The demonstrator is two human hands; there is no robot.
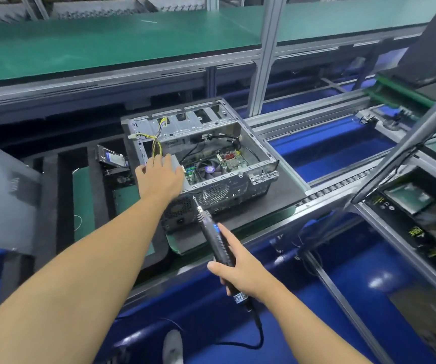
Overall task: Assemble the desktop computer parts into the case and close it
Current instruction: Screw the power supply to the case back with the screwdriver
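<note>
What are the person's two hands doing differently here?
The left hand lies open, fingers straight, on the grey power supply inside the open case; the right hand is curled round a black electric screwdriver. The left reaches out over the case; the right is nearer the person, outside it. Both are bare.

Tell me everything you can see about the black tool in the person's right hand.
The electric screwdriver is slim, black, plastic-looking and pen-shaped, with a blue mark and a thin metal bit. The right hand grips its lower half, index finger along it. It tilts up-left, bit tip at the near panel of the open computer case, beside a vent grille; contact is unclear. A black cable trails from its rear.
</note>
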